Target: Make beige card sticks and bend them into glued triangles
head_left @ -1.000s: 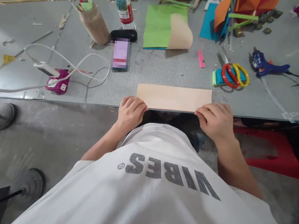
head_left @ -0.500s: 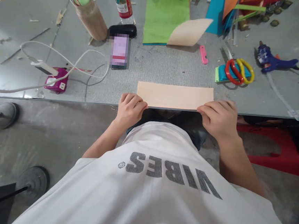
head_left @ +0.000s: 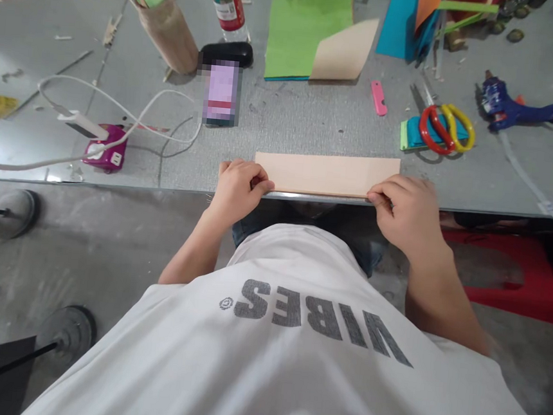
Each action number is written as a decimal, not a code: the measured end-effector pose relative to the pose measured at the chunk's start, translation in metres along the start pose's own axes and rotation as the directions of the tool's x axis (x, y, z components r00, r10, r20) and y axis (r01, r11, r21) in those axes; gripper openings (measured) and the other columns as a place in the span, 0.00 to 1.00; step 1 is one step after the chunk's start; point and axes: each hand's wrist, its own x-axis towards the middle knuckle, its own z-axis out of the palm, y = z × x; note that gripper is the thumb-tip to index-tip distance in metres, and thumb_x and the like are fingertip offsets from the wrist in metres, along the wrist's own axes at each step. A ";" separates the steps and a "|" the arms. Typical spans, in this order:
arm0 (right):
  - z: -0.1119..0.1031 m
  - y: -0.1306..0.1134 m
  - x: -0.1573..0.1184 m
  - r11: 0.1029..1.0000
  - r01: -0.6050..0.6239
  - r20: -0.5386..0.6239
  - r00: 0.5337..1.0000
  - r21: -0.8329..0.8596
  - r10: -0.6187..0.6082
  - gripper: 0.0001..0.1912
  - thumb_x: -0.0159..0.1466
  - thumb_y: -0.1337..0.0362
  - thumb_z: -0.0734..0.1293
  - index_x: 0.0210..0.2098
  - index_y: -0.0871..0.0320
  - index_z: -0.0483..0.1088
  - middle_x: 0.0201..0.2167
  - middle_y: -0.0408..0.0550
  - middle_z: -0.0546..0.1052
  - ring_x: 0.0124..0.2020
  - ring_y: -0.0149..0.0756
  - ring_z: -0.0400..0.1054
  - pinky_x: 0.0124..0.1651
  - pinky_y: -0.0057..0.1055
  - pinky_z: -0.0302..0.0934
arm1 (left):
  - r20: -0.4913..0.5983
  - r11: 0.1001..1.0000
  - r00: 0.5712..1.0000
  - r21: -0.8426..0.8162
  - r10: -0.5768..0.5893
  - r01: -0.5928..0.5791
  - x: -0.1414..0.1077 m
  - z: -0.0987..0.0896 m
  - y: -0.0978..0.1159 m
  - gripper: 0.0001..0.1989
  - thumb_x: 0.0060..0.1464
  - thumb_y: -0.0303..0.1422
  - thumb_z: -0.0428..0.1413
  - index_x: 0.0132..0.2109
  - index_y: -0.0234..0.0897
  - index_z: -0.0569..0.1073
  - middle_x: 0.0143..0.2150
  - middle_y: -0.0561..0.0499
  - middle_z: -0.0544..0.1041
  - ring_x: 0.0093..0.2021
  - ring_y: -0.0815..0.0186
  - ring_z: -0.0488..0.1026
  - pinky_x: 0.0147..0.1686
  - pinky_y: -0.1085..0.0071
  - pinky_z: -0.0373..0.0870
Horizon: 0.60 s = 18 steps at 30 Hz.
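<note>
A long strip of pale peach paper (head_left: 325,173) lies at the table's near edge, directly in front of me. Its near edge looks like a fold, with a thin darker line along it. My left hand (head_left: 240,185) pinches the near left corner between thumb and fingers. At the near right corner my right hand (head_left: 402,209) grips the paper the same way. Beyond the strip lies a stack of green paper (head_left: 302,29), with a curled peach sheet (head_left: 345,52) over its near right corner.
Scissors (head_left: 445,128) rest on folded blue paper at the right, with a pink cutter (head_left: 378,98) and a blue glue gun (head_left: 512,105) nearby. To the left are a phone (head_left: 221,93), a purple power adapter (head_left: 110,148) with a white cable, a brown container (head_left: 170,33) and a bottle (head_left: 226,3).
The paper strip has shifted slightly away from me, off the table's edge line, and its right end tilts up a little. Both hands still hold its near corners.
</note>
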 end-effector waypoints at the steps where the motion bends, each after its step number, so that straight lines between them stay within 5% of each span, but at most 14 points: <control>1: -0.002 -0.001 0.002 1.000 -0.009 0.028 1.000 -0.003 0.009 0.10 0.78 0.65 0.68 0.40 0.51 0.79 0.43 0.53 0.86 0.47 0.54 0.77 0.55 0.50 0.60 | 0.006 1.000 1.000 -0.009 -0.008 0.009 0.001 0.000 0.000 0.10 0.69 0.30 0.67 0.38 0.43 0.78 0.37 0.50 0.81 0.49 0.51 0.80 0.64 0.47 0.69; 7: -0.009 -0.027 0.015 0.994 0.100 0.090 0.991 -0.047 -0.095 0.11 0.82 0.64 0.67 0.46 0.52 0.83 0.47 0.54 0.87 0.51 0.53 0.76 0.59 0.51 0.59 | -0.001 0.999 1.000 -0.034 -0.006 0.006 0.001 0.001 -0.002 0.10 0.69 0.31 0.68 0.37 0.44 0.78 0.36 0.50 0.80 0.49 0.52 0.80 0.65 0.46 0.68; 12: 0.019 -0.068 0.031 0.954 0.297 0.027 0.955 -0.046 -0.296 0.20 0.86 0.67 0.63 0.46 0.51 0.87 0.47 0.52 0.88 0.51 0.50 0.74 0.60 0.51 0.59 | -0.001 1.000 1.000 -0.009 -0.005 0.005 -0.001 0.001 -0.002 0.09 0.70 0.31 0.67 0.38 0.44 0.79 0.38 0.49 0.81 0.51 0.51 0.80 0.64 0.47 0.67; 18: 0.046 -0.103 0.045 0.941 0.340 0.015 0.941 -0.006 -0.339 0.20 0.85 0.69 0.64 0.47 0.52 0.88 0.46 0.53 0.87 0.49 0.49 0.71 0.57 0.49 0.55 | 0.002 1.000 1.000 0.000 0.005 -0.005 -0.002 0.001 -0.003 0.09 0.70 0.31 0.67 0.38 0.44 0.78 0.38 0.51 0.82 0.50 0.51 0.80 0.64 0.48 0.66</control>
